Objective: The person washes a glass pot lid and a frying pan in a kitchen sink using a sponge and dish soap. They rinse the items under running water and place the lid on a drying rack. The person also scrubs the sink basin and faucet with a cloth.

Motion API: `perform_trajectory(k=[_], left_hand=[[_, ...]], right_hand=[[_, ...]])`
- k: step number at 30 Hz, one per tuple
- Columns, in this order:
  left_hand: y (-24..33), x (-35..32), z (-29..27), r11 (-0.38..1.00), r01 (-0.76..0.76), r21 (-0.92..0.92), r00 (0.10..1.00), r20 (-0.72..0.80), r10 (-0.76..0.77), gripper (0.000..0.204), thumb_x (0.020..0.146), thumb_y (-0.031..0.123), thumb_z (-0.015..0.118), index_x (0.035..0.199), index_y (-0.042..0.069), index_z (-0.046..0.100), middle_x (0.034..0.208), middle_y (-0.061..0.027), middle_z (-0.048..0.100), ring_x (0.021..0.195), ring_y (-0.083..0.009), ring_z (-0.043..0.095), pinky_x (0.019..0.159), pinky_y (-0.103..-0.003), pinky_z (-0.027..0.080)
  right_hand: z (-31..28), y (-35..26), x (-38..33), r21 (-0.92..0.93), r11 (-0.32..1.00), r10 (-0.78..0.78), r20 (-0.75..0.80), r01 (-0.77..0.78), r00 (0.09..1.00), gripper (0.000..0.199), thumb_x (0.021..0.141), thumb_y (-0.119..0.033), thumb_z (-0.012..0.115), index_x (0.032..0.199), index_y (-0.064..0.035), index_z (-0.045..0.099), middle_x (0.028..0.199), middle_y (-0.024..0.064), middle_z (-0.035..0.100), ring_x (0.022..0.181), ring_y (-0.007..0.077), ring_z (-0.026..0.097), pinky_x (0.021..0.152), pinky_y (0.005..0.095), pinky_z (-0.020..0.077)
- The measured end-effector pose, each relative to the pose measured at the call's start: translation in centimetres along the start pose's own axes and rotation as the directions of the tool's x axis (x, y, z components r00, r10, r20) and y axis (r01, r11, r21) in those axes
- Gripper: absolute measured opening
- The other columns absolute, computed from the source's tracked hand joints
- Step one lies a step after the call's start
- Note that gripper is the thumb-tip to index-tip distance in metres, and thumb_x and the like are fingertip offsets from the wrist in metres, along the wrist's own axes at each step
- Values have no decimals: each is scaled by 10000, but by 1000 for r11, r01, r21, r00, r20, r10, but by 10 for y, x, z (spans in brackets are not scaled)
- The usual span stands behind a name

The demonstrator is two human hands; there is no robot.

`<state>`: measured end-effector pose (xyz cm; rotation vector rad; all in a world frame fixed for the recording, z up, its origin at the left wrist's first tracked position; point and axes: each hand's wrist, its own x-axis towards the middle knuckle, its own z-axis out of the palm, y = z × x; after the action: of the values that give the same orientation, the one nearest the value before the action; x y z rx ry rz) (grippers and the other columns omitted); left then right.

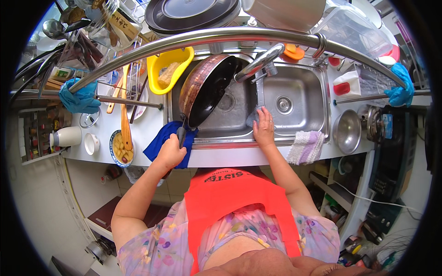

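The wok (199, 87) stands tipped on its side over the left basin (232, 132), its copper-coloured outside to your left and its dark hollow facing right, toward your other hand. Its handle (182, 132) runs back toward you and a little left, and your left hand (170, 153), the nearer one, has its fingers closed around that, the bowl lying straight ahead of your knuckles. Your right hand (264, 129) rests by the divider at the sink's front, fingers nearly straight and close together over a grey scrubber (252, 118); you cannot tell from here whether they pinch it or only press on it. From those fingertips the wok's open side lies to the left, across part of the basin. The tap (262, 62) reaches in between, its spout close to the wok's upper rim, whether touching is unclear, so it stands in the way on that side. A yellow basket (159, 83) crowds the wok's far left, a blue cloth (154, 148) lies beneath your left hand, and a white-and-purple towel (305, 147) sits right of your right wrist.
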<state>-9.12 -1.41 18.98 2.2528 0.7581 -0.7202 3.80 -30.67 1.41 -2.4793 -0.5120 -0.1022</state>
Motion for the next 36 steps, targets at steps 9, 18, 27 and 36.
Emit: perform_trajectory(k=[9,18,27,36], left_hand=[[-2,6,-3,929,114,-351,967,255,-23,217,777,59,601,841,-21,410,589,-88,505,430,-158,512,363,-305,414],[3,-1,-19,854,212,-475,933,359,-31,195,790,51,607,818,7,418,607,-63,498,446,-133,503,370,-289,423],[2,-38,-39,829,170,-532,916,396,67,182,809,75,601,804,12,431,587,-49,493,426,-124,485,376,-274,411],[-23,-72,-30,639,263,-723,876,456,156,209,802,43,594,952,5,455,638,-27,457,442,-84,419,374,-246,376]], right_hand=[[-2,-1,1,29,1000,3,1,-3,1000,454,762,-73,604,1199,-43,483,1291,155,432,1164,359,442,999,443,352],[1,-1,0,23,1000,18,-8,-18,1000,447,774,-86,603,1202,-41,483,1294,152,434,1180,344,436,999,425,361],[3,2,-3,29,998,54,-91,-51,994,392,795,-61,573,1178,-39,493,1189,174,477,1095,359,485,938,418,404],[5,12,-5,-15,997,76,-140,-79,987,228,772,-69,587,997,-54,551,1010,146,498,969,334,510,852,425,420]])
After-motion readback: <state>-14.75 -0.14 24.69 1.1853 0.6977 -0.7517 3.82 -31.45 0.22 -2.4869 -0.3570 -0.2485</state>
